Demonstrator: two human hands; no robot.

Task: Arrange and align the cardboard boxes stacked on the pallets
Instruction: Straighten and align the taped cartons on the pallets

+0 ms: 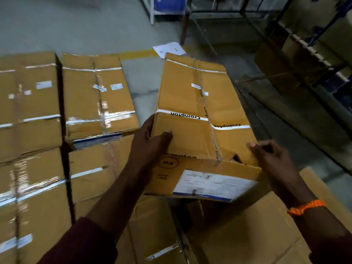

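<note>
A long brown cardboard box (192,103) with white "Crompton" straps and a white label on its near end is held tilted above the stack. My left hand (152,143) grips its near left corner, thumb on top. My right hand (270,157) grips its near right corner, where the flap is torn. To the left lie stacked boxes: a taped one (97,96) on the upper layer and a taller column (28,103) at the far left. More boxes (247,235) lie below the held one.
A grey concrete floor (76,25) with a yellow line and a loose white paper (168,49) lies beyond the boxes. Metal shelving (304,54) loaded with cartons runs along the right. A blue crate (169,4) sits at the top.
</note>
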